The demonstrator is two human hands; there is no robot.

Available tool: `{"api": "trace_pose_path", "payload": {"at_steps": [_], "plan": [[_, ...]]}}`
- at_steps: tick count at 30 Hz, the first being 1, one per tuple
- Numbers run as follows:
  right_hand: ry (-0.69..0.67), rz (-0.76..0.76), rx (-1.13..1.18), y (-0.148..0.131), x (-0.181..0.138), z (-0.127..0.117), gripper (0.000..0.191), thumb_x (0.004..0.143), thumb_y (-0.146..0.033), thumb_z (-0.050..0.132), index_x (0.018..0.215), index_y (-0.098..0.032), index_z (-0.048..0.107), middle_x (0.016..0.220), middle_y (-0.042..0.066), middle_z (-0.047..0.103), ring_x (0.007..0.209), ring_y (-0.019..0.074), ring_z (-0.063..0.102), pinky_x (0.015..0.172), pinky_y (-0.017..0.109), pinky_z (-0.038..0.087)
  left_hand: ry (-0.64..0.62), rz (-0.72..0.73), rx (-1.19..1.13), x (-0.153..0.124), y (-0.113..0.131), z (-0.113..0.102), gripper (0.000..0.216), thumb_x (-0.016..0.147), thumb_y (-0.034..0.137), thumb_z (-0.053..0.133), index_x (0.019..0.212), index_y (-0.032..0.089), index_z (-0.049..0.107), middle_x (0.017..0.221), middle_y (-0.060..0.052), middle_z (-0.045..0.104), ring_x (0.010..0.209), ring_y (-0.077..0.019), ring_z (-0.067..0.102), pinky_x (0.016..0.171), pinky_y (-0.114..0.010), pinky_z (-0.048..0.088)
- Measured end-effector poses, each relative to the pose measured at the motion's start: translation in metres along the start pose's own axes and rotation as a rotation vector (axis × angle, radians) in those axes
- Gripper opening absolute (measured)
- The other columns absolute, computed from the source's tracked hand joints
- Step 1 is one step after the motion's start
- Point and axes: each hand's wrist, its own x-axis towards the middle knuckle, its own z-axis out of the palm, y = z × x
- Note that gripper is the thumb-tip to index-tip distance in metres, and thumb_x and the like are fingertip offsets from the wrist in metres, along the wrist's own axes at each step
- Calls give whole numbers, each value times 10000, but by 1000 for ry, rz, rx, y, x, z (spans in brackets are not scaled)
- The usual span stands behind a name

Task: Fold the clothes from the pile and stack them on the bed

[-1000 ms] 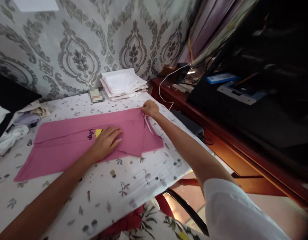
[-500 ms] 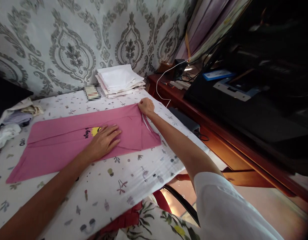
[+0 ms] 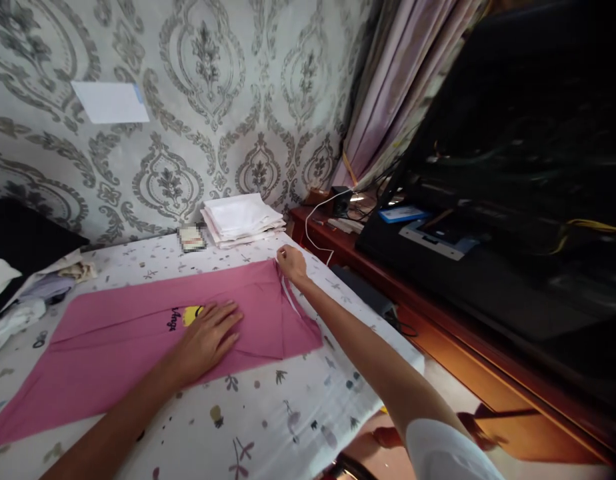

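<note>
On a tabletop (image 3: 268, 427) with a patterned cloth by damask wallpaper (image 3: 228, 87), the left hand (image 3: 208, 337) lies flat, fingers open, on a pink shirt (image 3: 113, 353) while the right hand (image 3: 289, 261) pinches its corner.

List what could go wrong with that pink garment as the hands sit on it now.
1. The right hand pinches only the far corner of the pink garment; a pull could drag the fold askew under the flat left hand.
2. The garment's near left end lies slanted on the printed sheet, so any fold may come out uneven.
</note>
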Motion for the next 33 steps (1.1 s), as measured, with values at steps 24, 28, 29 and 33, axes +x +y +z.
{"api": "trace_pose_path", "payload": {"at_steps": [24,28,29,33], "plan": [[-32,-283,240,11,-39,11,534,1023,-341,235,1410,-119,528,1450,124,567,1352,227,509,1125,363,397,-71,-437,-72,-23,-67,-58,669,992,621,290,1509,219,426,1576,-87,426,1443,-289,395,1185,-484,333],[-69,-440,233,10,-74,11,551,998,-422,348,1428,-122,518,1491,147,521,1401,285,455,1155,451,371,-141,-598,31,-47,-129,-63,717,973,587,249,1481,126,457,1563,-127,436,1451,-286,387,1207,-458,288],[-98,-472,183,8,-81,14,569,995,-433,360,1449,-118,493,1515,156,490,1423,296,424,1166,478,352,-177,-623,61,-53,-142,-64,704,972,559,243,1485,126,455,1566,-126,432,1460,-284,374,1208,-460,279],[-161,-513,-24,1,-102,27,601,1003,-424,359,1487,-78,438,1578,180,389,1489,297,310,1217,513,241,-226,-769,209,-78,-184,-70,680,968,489,226,1521,140,412,1609,-127,351,1505,-297,279,1198,-508,264]]}}
